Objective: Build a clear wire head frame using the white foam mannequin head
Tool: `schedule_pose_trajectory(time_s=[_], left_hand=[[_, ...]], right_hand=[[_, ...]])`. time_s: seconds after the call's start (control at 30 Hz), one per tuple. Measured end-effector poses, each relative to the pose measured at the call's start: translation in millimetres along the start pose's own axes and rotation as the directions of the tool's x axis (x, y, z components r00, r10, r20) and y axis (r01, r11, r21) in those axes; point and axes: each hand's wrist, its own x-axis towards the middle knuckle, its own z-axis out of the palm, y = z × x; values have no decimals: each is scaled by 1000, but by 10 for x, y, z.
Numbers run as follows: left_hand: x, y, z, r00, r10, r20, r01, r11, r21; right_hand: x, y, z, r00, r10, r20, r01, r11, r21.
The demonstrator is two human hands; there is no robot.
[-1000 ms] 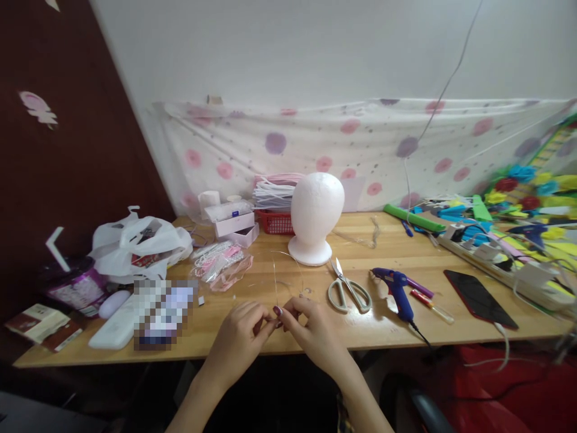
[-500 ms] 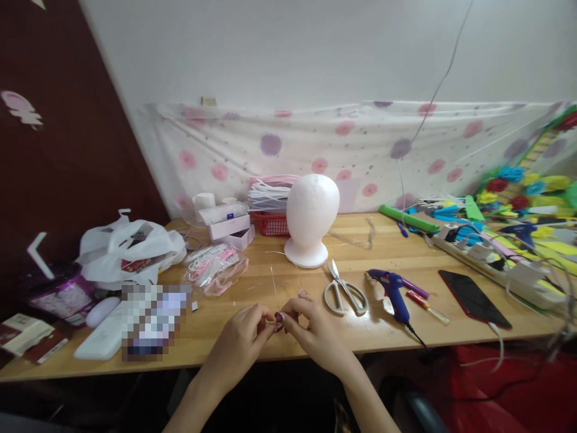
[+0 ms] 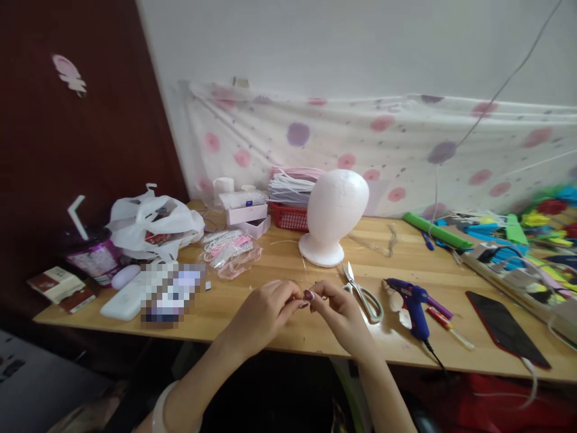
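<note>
Both hands meet over the table's front part, fingertips pressed together. My left hand [image 3: 265, 310] is closed in a pinch. My right hand [image 3: 341, 313] pinches at the same spot, thumb and forefinger touching the left fingertips. A thin, pale wire [image 3: 304, 267] rises from between the fingers toward the base of a white foam head [image 3: 336, 207]. The part inside the fingers is too small to make out. Beside my right hand lie scissors [image 3: 363, 294] with pale handles, partly covered by it, blades pointing away.
Right of the scissors are a blue glue gun [image 3: 412, 307], a screwdriver [image 3: 449, 328] and a phone [image 3: 507, 328] on a cable. A power strip [image 3: 491, 270] and coloured paper lie farther right. Left stand bagged cords [image 3: 229, 249], a plastic bag [image 3: 155, 225] and a purple cup [image 3: 92, 255].
The view has swung left and tilted, so the table's things appear shifted right. Both hands keep their pinch together, with the wire still sticking out from the fingers.
</note>
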Motion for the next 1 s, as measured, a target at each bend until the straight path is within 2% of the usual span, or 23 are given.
schedule_pose_trajectory(time_s=[0.1, 0.17, 0.3, 0.37, 0.47, 0.57, 0.67, 0.77, 0.87, 0.93, 1.0], left_hand=[[15, 10, -12, 999, -43, 9, 43, 999, 4], [33, 35, -55, 997, -57, 42, 58, 998, -26], [113, 119, -169, 974, -55, 219, 89, 984, -152], [143, 153, -179, 960, -86, 266, 138, 973, -184], [147, 175, -117, 958, -150, 245, 199, 961, -189], [124, 159, -39, 964, -201, 176, 232, 955, -182], [119, 104, -3, 969, -205, 141, 234, 942, -241], [151, 18, 2, 975, -197, 104, 218, 936, -278], [209, -85, 8, 974, -226, 9, 219, 936, -275], [252, -152, 18, 965, -260, -27, 240, 922, -304], [295, -204, 35, 954, -299, -29, 269, 893, -360]], right_hand=[[18, 24, -46, 1000, -4, 9, 4, 1000, -20], [23, 19, -87, 998, -18, 59, 21, 998, -56], [52, -74, -184, 978, -91, 190, 122, 979, -162], [79, -136, -224, 962, -135, 237, 187, 959, -212], [129, -206, -263, 938, -189, 292, 265, 932, -247], [193, -241, -277, 914, -229, 336, 321, 914, -250], [280, -264, -273, 897, -256, 359, 359, 898, -256], [380, -278, -270, 900, -247, 359, 354, 894, -273], [435, -250, -293, 941, -226, 252, 292, 917, -270], [419, -197, -311, 977, -209, 43, 213, 939, -271], [373, -123, -303, 956, -165, -244, 99, 960, -261]])
